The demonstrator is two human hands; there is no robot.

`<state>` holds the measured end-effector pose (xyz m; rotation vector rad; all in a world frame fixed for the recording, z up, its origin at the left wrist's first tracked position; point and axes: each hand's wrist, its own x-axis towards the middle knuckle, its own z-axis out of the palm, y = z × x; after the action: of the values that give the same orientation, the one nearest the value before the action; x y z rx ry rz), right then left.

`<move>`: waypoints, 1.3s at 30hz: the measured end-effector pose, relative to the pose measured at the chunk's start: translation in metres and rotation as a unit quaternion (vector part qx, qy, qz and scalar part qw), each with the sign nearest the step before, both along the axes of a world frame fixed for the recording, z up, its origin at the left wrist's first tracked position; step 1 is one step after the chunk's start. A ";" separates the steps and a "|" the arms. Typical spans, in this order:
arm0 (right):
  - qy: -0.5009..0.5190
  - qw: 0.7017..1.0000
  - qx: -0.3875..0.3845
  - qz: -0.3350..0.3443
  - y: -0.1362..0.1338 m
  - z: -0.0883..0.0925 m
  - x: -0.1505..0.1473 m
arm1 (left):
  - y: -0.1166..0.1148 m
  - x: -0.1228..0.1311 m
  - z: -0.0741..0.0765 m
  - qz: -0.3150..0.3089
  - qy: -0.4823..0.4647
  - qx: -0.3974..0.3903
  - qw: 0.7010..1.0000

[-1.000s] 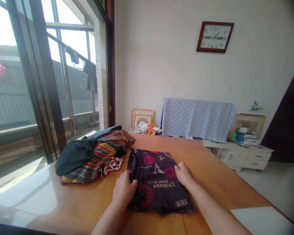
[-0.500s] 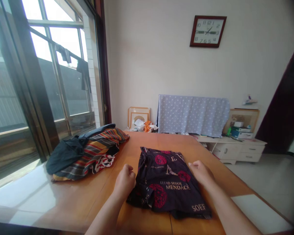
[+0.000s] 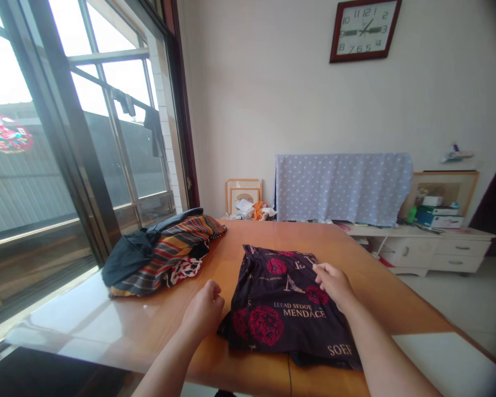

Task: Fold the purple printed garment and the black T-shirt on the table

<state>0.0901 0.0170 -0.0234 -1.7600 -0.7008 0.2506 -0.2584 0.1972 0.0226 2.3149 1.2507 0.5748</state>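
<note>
- One folded dark printed cloth [image 3: 281, 314] lies on the table [image 3: 227, 275]
- left hand [image 3: 202, 311] — fingers curled together, just beside the cloth
- right hand [image 3: 334, 285] — fingers [image 3: 324, 271] extended, resting on the cloth, not clamped

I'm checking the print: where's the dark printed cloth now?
Head view: the dark printed cloth lies on the wooden table, right of the striped pile, with the left hand beside it and the right hand above its right side.
</note>
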 end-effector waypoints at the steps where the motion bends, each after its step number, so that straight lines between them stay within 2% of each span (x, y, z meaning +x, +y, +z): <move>1: 0.024 1.000 0.006 0.012 -0.003 0.003 0.001 | -0.004 0.002 0.004 0.002 -0.007 0.009 1.000; 2: 0.049 0.998 0.010 0.026 -0.006 0.006 0.002 | -0.009 0.006 0.007 -0.013 -0.016 0.023 1.000; 4: 0.089 0.994 0.009 0.059 -0.010 0.011 0.002 | -0.020 0.013 0.010 -0.082 -0.024 0.053 0.995; 6: 0.121 0.988 0.003 0.093 -0.013 0.013 0.001 | -0.030 0.017 0.010 -0.146 0.005 0.078 0.986; 7: 0.137 0.985 -0.005 0.108 -0.014 0.013 0.000 | -0.032 0.017 0.010 -0.158 0.032 0.081 0.984; 12: 0.185 0.970 -0.041 0.149 -0.017 0.014 -0.004 | -0.026 0.012 0.020 -0.117 0.126 0.064 0.983; 15: 0.195 0.966 -0.021 0.169 -0.015 0.017 -0.007 | -0.024 0.030 0.031 -0.093 0.100 0.099 0.986; 17: 0.196 0.963 -0.014 0.187 -0.014 0.018 -0.008 | -0.028 0.050 0.034 -0.117 0.052 0.124 0.984; 20: 0.187 0.962 -0.026 0.197 -0.013 0.017 -0.006 | -0.037 0.077 0.028 -0.184 0.015 0.133 0.974; 23: 0.178 0.964 -0.047 0.192 -0.014 0.018 -0.003 | -0.040 0.087 0.012 -0.208 0.046 0.113 0.970; 27: 0.172 0.960 -0.079 0.208 -0.019 0.024 -0.003 | -0.033 0.077 -0.003 -0.212 0.069 0.108 0.969; 33: 0.195 0.929 -0.128 0.287 -0.026 0.032 -0.015 | -0.030 0.045 0.001 -0.209 0.093 0.091 0.969; 36: 0.224 0.929 -0.077 0.286 -0.024 0.036 -0.020 | -0.028 0.034 0.007 -0.213 0.098 0.081 0.969; 39: 0.268 0.925 0.005 0.269 -0.015 0.039 -0.024 | -0.021 0.038 0.016 -0.220 0.110 0.082 0.966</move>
<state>0.0658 0.0017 0.0153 -1.3600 -0.7577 1.0582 -0.2201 0.1759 0.0389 2.7412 0.7523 0.2788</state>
